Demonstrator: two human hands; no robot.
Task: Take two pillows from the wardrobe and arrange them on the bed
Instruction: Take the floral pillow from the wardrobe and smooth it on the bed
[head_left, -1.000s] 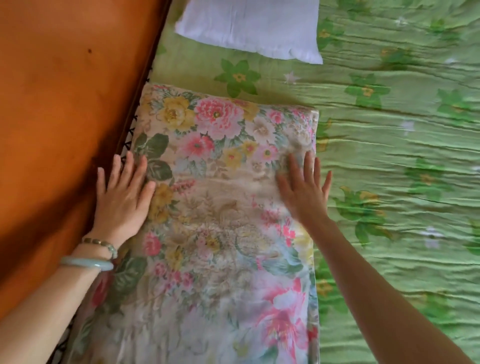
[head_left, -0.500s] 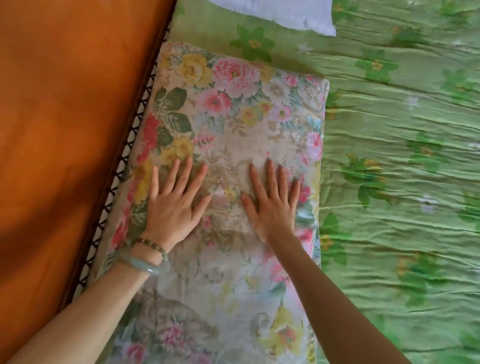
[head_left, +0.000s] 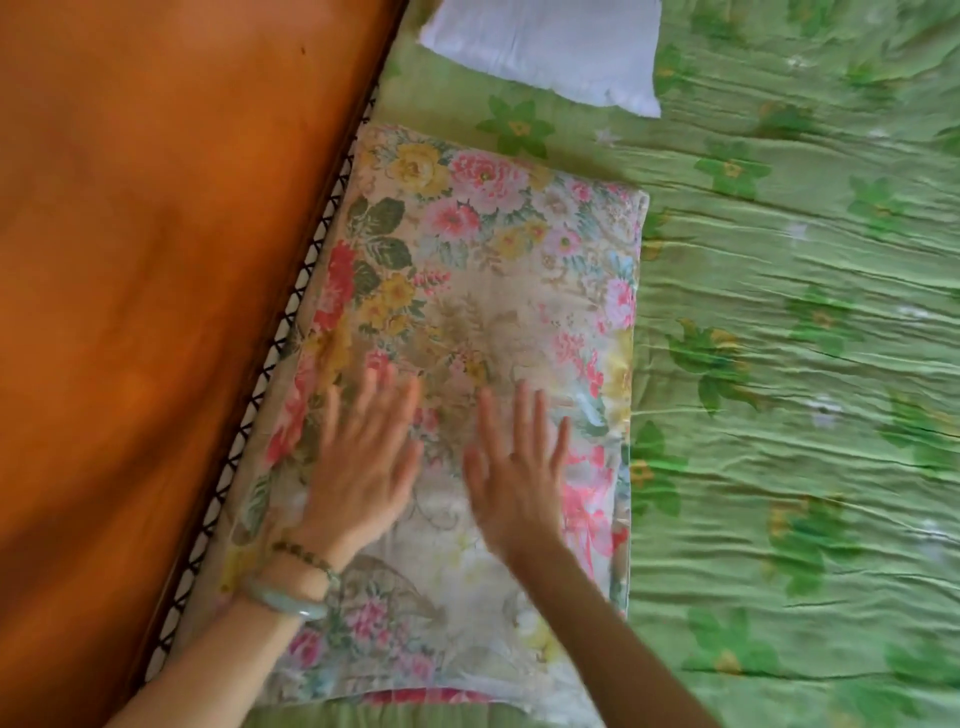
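A smooth orange-brown wooden headboard (head_left: 156, 312) fills the left side of the view, its surface glossy with darker shading toward the lower left. Along its right edge runs a narrow strip of dark criss-cross lattice trim (head_left: 280, 343), slanting from upper right to lower left. On the wrist at the bottom sit two bracelets: a thin string of small dark green and brown beads (head_left: 306, 556) and, just below it, a smooth pale green jade-like bangle (head_left: 283, 603), lying close together but not clearly touching.
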